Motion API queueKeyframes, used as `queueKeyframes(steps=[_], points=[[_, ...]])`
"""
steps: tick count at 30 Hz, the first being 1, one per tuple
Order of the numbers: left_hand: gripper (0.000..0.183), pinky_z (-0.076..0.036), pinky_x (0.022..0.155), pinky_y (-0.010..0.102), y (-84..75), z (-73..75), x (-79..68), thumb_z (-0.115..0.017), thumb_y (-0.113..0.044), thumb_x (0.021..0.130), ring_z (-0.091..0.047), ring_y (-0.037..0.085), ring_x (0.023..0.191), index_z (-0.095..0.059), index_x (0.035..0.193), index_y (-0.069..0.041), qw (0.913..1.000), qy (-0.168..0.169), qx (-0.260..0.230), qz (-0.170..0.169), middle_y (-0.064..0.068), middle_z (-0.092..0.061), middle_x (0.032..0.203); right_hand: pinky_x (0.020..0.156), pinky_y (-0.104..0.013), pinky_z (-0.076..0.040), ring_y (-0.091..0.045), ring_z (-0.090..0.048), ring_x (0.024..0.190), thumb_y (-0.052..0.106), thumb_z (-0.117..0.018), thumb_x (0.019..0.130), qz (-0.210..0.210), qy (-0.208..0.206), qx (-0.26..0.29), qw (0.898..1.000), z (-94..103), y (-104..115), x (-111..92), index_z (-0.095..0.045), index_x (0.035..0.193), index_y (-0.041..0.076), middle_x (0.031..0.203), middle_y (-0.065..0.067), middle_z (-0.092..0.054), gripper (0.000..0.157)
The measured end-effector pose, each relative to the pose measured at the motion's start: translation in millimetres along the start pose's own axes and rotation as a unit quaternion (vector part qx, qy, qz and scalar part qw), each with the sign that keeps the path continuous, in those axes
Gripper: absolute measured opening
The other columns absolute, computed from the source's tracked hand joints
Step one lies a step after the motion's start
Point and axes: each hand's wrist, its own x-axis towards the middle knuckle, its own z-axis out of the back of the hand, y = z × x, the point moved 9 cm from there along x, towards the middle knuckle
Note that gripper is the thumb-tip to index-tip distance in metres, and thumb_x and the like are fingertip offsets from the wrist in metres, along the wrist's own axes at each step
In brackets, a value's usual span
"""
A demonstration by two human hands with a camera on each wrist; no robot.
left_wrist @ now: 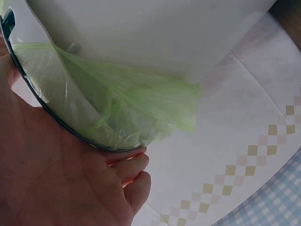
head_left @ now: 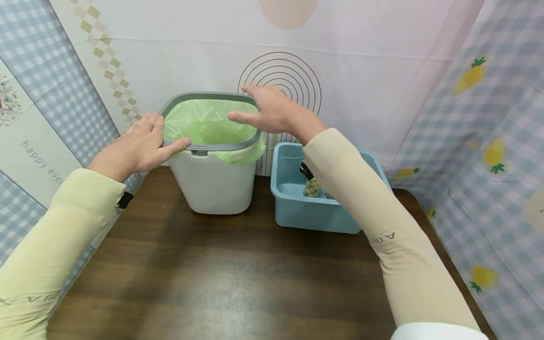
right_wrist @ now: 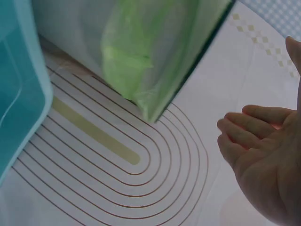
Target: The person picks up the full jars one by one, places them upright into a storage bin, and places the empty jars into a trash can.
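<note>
A white trash can (head_left: pixel 212 184) with a grey rim ring (head_left: pixel 221 147) stands on the table, lined with a light green plastic bag (head_left: pixel 204 120) whose edge hangs out below the ring. My left hand (head_left: pixel 140 144) rests palm down on the ring's left corner, thumb along the front edge; in the left wrist view its palm (left_wrist: pixel 70 165) lies against the ring. Over the right end of the can, my right hand (head_left: pixel 274 109) hovers with fingers extended and holds nothing. The right wrist view shows that hand (right_wrist: pixel 263 146) apart from the ring and bag.
Right of the can is a blue basin (head_left: pixel 314 215), partly covered by my right forearm. Inside it lie a small bunch of green grapes (head_left: pixel 312 188) and a black item (head_left: pixel 306 170). A patterned cloth (head_left: pixel 361 85) hangs behind the brown wooden table (head_left: pixel 238 278).
</note>
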Motion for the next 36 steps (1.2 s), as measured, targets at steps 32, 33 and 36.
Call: queueKeyframes(steps=[32,33,36], points=[[0.102,-0.008,0.116,0.065,5.8,2.8,14.7,-0.023,-0.069,0.095,-0.003,0.051,0.145,0.006,0.15,0.011,0.9988,-0.019,-0.034,-0.029,0.036,0.002,0.157,0.126,-0.045,-0.009,-0.027,0.001,0.154,0.087,-0.022,0.081,-0.011,-0.018,-0.126,0.992,-83.7,-46.9,-104.9,0.01,0.155,0.012,0.164,-0.008,0.011,0.111],[0.102,-0.013,0.114,0.065,6.5,3.3,14.0,-0.025,-0.069,0.095,-0.011,0.052,0.143,0.001,0.151,0.012,0.9982,-0.031,-0.043,-0.03,0.037,-0.005,0.155,0.126,-0.045,-0.009,-0.027,0.001,0.154,0.087,-0.022,0.081,-0.014,-0.016,-0.126,0.992,-87.3,-47.7,-109.6,0.01,0.155,0.012,0.164,-0.008,0.012,0.11],[0.095,-0.028,0.101,0.062,11.9,5.6,6.3,-0.033,-0.066,0.094,-0.032,0.05,0.124,-0.017,0.145,0.012,0.9941,-0.076,-0.072,-0.03,0.037,-0.028,0.14,0.126,-0.045,-0.009,-0.027,0.002,0.154,0.087,-0.022,0.081,-0.022,-0.006,-0.123,0.992,-98.5,-51.0,-121.5,0.011,0.155,0.013,0.164,-0.006,0.012,0.11]])
